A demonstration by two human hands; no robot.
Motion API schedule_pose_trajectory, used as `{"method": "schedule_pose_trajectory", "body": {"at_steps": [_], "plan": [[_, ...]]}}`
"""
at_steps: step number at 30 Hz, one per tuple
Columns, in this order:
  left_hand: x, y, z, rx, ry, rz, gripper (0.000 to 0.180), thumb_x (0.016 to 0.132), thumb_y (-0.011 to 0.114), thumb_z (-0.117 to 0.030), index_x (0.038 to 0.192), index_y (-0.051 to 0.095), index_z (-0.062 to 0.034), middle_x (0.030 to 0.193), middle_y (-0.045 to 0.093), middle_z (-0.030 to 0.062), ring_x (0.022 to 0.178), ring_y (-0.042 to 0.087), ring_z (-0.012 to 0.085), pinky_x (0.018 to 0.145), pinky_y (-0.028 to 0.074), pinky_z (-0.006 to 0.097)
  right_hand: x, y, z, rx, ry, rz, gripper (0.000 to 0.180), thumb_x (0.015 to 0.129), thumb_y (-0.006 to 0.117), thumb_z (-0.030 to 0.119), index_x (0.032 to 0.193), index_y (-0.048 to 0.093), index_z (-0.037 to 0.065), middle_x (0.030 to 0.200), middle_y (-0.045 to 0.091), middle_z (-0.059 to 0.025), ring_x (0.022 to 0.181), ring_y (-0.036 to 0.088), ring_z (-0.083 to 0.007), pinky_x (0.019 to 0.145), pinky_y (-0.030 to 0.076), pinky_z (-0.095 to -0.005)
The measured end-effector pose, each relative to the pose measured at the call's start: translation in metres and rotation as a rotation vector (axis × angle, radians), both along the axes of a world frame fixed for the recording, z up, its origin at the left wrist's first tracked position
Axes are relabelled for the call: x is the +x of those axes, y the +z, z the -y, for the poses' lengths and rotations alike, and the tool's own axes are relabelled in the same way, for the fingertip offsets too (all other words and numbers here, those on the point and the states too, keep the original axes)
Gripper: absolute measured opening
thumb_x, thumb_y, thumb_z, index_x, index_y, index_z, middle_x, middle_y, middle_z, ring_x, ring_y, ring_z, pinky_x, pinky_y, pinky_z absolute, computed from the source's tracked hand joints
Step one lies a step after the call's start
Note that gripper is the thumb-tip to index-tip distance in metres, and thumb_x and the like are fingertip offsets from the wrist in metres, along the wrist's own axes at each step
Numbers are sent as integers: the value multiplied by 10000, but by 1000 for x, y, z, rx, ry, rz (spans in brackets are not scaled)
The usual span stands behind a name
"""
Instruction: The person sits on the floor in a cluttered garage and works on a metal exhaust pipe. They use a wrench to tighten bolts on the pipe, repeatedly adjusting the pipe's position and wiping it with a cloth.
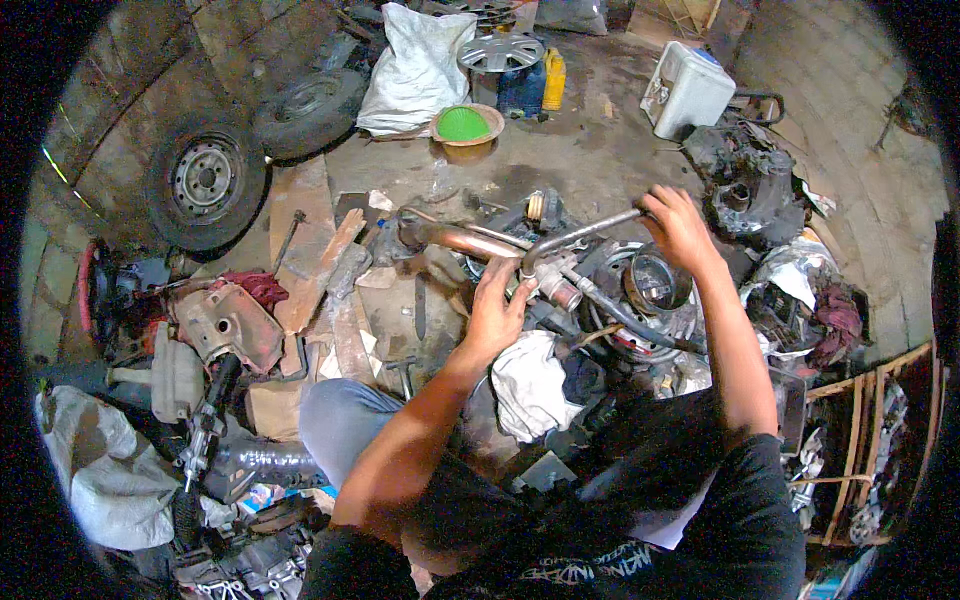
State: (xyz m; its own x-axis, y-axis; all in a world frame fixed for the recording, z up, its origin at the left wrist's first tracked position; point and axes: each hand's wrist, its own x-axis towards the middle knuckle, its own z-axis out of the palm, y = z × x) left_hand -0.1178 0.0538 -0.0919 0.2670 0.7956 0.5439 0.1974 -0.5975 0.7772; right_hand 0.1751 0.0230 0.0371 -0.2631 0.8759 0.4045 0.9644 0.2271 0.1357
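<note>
In front of me lies a metal car part with a shiny brownish tube [462, 239] and a short ribbed cylinder [559, 288]. A bent steel bar [588, 231], like an L-shaped lug wrench, runs from this part up to the right. My right hand [678, 228] is closed round the bar's far end. Lower on the left, my left hand [495, 308] grips the part near the bar's bend; its fingertips are partly hidden. A grey pipe [625, 315] slants down to the right beside the part. A white cloth [533, 385] lies just below my left hand.
Two wheels with tyres [203, 178] lean at the left wall. A white sack [415, 70], a basin with a green bowl [464, 125] and a white plastic container [688, 90] stand at the back. A greasy dark assembly [742, 185] sits at right; a hammer [403, 375] lies near my knee.
</note>
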Motion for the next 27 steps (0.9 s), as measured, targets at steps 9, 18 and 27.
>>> {"method": "schedule_pose_trajectory", "body": {"at_steps": [9, 18, 27], "plan": [[-1, 24, -4, -86, -62, -16, 354, 841, 693, -222, 1081, 642, 33, 1073, 623, 200, 1022, 589, 352, 917, 438, 396, 24, -16, 14, -7, 89, -178, 172, 825, 626, 83, 970, 568, 12, 946, 566, -179, 948, 545, -404, 813, 438, -467], [-10, 40, -17, -28, -66, -128, 294, 814, 712, -157, 1043, 670, 22, 1075, 646, 176, 1063, 585, 310, 947, 426, 397, 14, 10, 49, -163, -5, -190, 220, 788, 621, 79, 999, 574, 38, 979, 596, -185, 947, 584, -401, 776, 486, -481], [-22, 74, -29, -209, -215, -291, 326, 863, 677, -232, 1027, 658, 49, 997, 688, 180, 953, 638, 235, 883, 457, 336, -42, 54, 111, -199, -67, -230, 163, 808, 627, 124, 920, 605, 8, 888, 599, -181, 790, 619, -394, 704, 510, -481]]}}
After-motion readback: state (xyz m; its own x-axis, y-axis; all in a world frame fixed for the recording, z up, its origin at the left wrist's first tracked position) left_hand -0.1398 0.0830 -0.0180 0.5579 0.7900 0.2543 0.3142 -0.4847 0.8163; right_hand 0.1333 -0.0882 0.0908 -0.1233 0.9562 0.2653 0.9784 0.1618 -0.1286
